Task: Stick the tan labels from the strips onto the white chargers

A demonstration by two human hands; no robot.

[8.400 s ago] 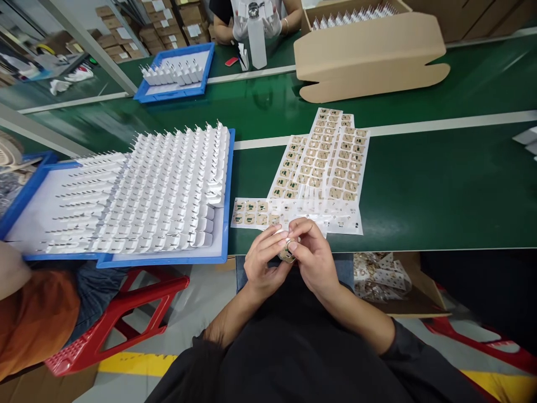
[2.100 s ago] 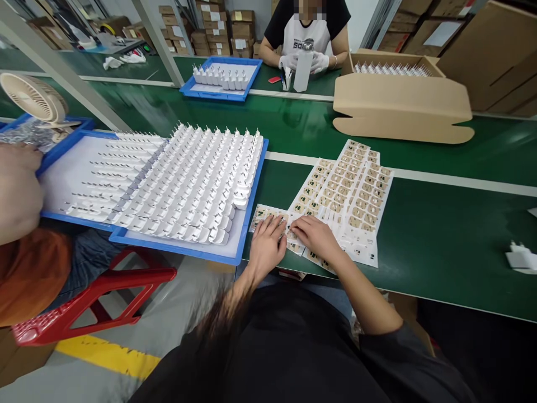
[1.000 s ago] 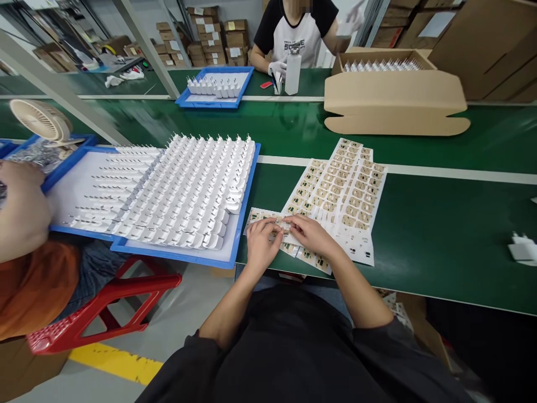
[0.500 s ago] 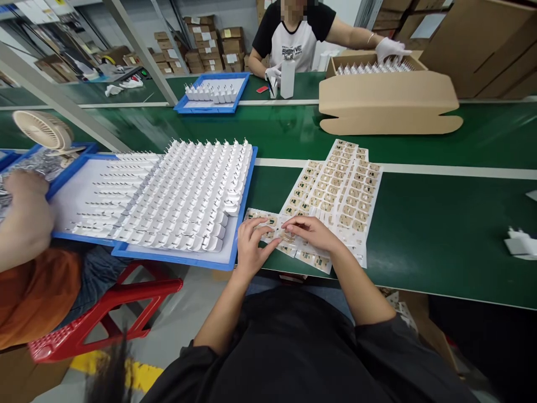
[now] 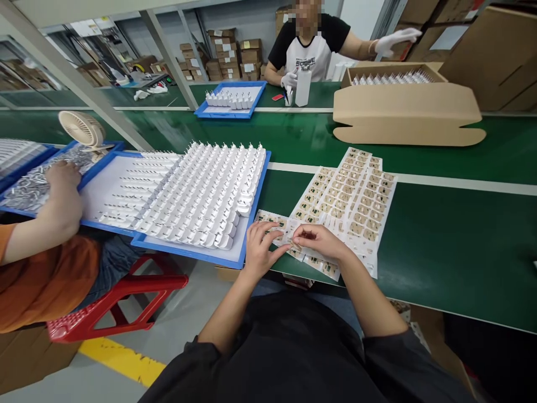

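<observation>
Sticker strip [image 5: 274, 226] flat, lengthwise left-right.

I see through one head-worn camera, looking forward and down across the green bench [image 5: 440, 235], close above its near edge, with the far side distant at the top.

Bare green belt [image 5: 453, 235] right of label sheets [image 5: 356, 196]; blue tray [image 5: 251, 224] left.
</observation>
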